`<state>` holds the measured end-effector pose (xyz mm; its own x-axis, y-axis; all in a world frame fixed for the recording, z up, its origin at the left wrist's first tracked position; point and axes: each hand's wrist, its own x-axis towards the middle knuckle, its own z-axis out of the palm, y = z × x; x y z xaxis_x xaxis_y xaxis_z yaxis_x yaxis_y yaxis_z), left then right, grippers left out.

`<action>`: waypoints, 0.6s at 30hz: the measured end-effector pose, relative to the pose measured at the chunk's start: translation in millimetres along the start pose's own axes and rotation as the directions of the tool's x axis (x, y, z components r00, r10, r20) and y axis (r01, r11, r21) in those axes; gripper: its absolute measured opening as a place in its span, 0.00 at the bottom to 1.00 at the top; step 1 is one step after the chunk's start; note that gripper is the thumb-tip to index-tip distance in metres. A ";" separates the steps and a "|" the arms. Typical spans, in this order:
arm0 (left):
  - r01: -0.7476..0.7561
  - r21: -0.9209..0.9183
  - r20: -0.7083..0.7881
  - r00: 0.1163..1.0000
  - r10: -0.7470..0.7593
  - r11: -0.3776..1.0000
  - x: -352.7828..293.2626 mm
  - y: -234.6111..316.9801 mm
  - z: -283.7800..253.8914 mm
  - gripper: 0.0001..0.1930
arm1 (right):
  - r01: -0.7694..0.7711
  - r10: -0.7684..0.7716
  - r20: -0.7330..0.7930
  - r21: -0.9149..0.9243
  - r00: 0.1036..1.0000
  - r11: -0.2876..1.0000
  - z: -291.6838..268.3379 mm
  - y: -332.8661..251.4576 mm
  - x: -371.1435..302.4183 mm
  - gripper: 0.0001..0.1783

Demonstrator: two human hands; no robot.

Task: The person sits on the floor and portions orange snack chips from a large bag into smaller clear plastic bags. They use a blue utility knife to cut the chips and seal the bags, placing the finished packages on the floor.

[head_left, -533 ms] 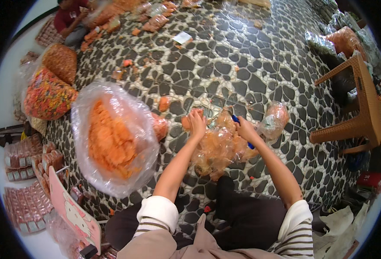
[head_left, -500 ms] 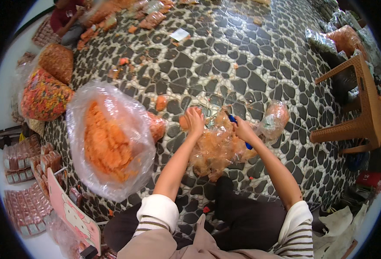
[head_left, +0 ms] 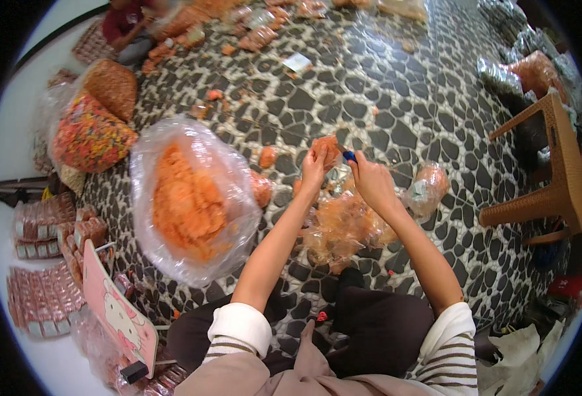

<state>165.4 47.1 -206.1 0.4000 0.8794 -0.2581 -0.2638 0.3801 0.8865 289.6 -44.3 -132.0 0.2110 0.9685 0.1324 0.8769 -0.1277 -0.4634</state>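
My left hand (head_left: 313,162) is closed on a small orange packet (head_left: 328,145), lifted above the floor in front of me. In my right hand (head_left: 372,181) is a blue cutter knife (head_left: 350,156). Its tip is beside the packet; whether it touches cannot be made out. Below both hands lies a heap of crumpled clear plastic wrappers (head_left: 344,228) with orange residue. Left of them stands a large open clear plastic bag (head_left: 147,228) holding loose orange food pieces (head_left: 185,198). A filled clear bag (head_left: 429,185) lies right of my right hand.
Orange lumps (head_left: 267,157) are scattered on the stone-patterned floor (head_left: 403,112). A brown plastic stool (head_left: 558,178) stands at right. At left are bags of colourful snacks (head_left: 92,135), stacked packets (head_left: 47,297) and a pink folding table (head_left: 119,307). Another person (head_left: 127,33) sits far left.
Both hands have moved farther from me, up off the wrapper heap. My left hand now holds an orange packet up, and the knife has come close to it. The view has shifted slightly.
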 end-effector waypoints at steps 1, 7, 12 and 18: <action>-0.066 -0.061 0.002 0.998 0.067 0.996 -12.3 24.1 7.2 0.24 | 0.079 -0.086 -0.101 -0.073 0.991 0.994 -17.4 -19.0 3.4 0.10; -0.464 0.131 -0.131 0.868 0.479 0.876 -90.5 162.7 4.1 0.16 | 0.274 -0.349 -0.283 -0.274 0.893 0.922 -92.1 -142.7 -2.9 0.09; -0.689 0.169 -0.233 0.667 0.708 0.705 -142.7 227.8 -41.9 0.14 | 0.391 -0.513 -0.376 -0.356 0.772 0.849 -85.4 -227.1 -13.9 0.08; -0.630 0.239 -0.412 0.623 0.664 0.739 -181.3 259.5 -108.1 0.16 | 0.388 -0.398 0.001 -0.221 0.917 0.895 -32.4 -260.6 -32.6 0.10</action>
<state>-70.4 17.3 29.3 -0.2878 0.9189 0.2696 -0.2375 -0.3413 0.9095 68.2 -49.5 12.8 -0.1557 0.9394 0.3055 0.9618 0.2146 -0.1697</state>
